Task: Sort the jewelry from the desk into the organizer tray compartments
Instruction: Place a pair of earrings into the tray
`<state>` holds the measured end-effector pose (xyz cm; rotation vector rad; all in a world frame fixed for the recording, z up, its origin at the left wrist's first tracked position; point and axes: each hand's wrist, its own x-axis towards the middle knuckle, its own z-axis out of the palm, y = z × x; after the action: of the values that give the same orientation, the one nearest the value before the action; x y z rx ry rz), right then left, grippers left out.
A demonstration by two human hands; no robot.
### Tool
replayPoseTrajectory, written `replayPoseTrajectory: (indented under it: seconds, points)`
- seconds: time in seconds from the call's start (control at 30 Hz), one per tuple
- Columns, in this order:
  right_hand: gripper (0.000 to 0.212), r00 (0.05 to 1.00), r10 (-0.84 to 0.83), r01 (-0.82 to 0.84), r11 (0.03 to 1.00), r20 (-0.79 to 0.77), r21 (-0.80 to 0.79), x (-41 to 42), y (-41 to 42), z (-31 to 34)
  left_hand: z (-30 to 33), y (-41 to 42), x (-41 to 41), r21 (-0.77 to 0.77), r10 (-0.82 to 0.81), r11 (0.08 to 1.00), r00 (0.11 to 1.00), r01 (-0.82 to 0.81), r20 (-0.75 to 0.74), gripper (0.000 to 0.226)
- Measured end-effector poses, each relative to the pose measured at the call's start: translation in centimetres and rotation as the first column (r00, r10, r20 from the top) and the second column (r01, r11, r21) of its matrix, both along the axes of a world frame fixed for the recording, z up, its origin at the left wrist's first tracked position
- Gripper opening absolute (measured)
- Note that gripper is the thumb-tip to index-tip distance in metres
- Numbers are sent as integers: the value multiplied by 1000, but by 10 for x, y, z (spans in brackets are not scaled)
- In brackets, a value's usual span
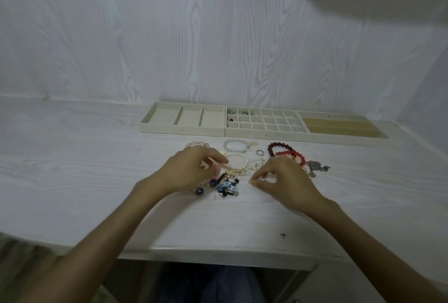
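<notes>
A pile of jewelry lies mid-desk: a white pearl bracelet (240, 162), a pale green bead bracelet (233, 145), a pink bead bracelet (197, 144), dark red (278, 146) and bright red (294, 156) bead bracelets, a silver ring (260, 152), a blue patterned piece (226, 185) and a grey metal charm (316, 167). My left hand (191, 171) rests over the pile's left side, fingers curled on small pink items. My right hand (281, 177) pinches a small pale gold piece (250, 182) between thumb and fingertip. The cream organizer trays (184, 130) stand behind.
Three trays sit in a row against the wall: a three-slot tray at left, a grid tray (266, 132) with small green items in its left cells, and a long-slot tray (339, 141) at right. The desk's front edge (218, 251) is near my body.
</notes>
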<state>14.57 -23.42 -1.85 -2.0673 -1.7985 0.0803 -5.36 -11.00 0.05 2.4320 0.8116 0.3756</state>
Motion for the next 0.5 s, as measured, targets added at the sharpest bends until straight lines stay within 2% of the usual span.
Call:
replayPoseTrajectory:
  seconds: [0.07, 0.1, 0.13, 0.17, 0.2, 0.27, 0.3, 0.37, 0.43, 0.5]
  points:
    - [13, 998, -35, 36, 999, -43, 23, -2, 2, 0, -2, -5, 9, -86, 25, 996, 995, -16, 101, 19]
    - [13, 987, -63, 67, 997, -148, 28, -2, 3, 2, -2, -8, 13, -129, 33, 992, 989, -15, 143, 20]
    - [15, 940, -95, 101, 995, -328, 1, -2, 2, 6, -2, -10, 17, -170, 40, 985, 982, -8, 185, 21]
    - [17, 826, -121, 108, 993, -551, -56, -4, 2, 11, 0, -13, 20, -213, 44, 977, 972, 6, 232, 22]
    - [20, 666, -136, 81, 991, -733, -109, -4, 2, 16, 2, -16, 22, -254, 46, 967, 958, 28, 282, 23]
    - [21, 375, -161, 35, 987, -913, -159, -6, 1, 24, 8, -24, 26, -326, 53, 942, 926, 78, 375, 25]
    - [20, 257, -166, 21, 986, -952, -167, -6, 2, 26, 9, -26, 27, -344, 62, 934, 908, 93, 413, 24]
    - [18, 112, -183, -9, 983, -977, -185, -10, 3, 31, 12, -29, 30, -341, 83, 935, 879, 94, 469, 23]
    - [15, 37, -194, -31, 980, -980, -195, -14, 5, 34, 14, -30, 33, -316, 98, 945, 853, 82, 513, 18]
    - [13, 20, -216, -7, 976, -976, -216, -17, 8, 35, 14, -30, 34, -305, 128, 951, 827, 54, 547, 12]
